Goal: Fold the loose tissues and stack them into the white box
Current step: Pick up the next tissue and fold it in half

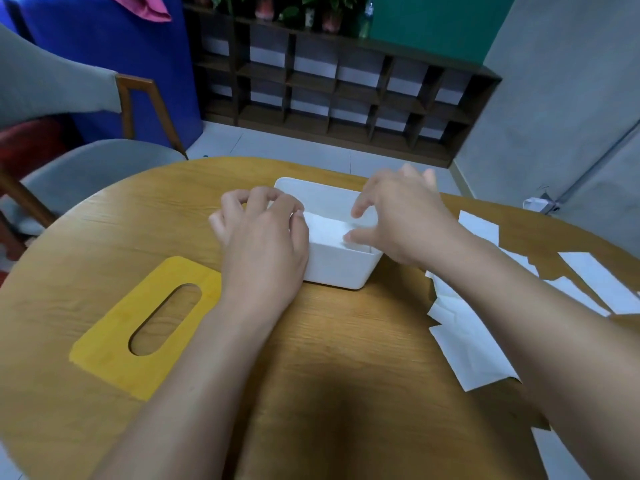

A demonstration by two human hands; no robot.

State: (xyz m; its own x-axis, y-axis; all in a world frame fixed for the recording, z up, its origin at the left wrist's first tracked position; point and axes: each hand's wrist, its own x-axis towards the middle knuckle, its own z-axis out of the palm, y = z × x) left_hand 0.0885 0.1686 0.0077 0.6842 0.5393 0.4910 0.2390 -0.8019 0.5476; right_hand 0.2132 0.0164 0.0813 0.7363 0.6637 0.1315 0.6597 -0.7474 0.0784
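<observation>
Here, starting at the left of the counter (104, 237), we see a yellow lid (114, 341) with an oval slot lying flat, apart from the box. Next comes our left hand (263, 237), its fingers curled at the left end of a folded tissue (325, 228); it seems to pinch that edge, though the fingertips are partly hidden. The tissue sits across the top of the white box (341, 268), at the near side of its opening, plain white and folded to a neat strip. Our right hand (398, 216) hovers over the tissue's right end with a wide, relaxed grip, thumb and forefinger straight and touching or just above the paper. Farther right, the loose tissues (464, 348) lie scattered and overlapping on the counter, some creased, some flat.

We judge this paper very light, soft and easily torn or rumpled, so it wants gentle fingertip holds at its short ends and a flat press to settle it. The box looks stiff and smooth, and light enough to slide if pushed.
</observation>
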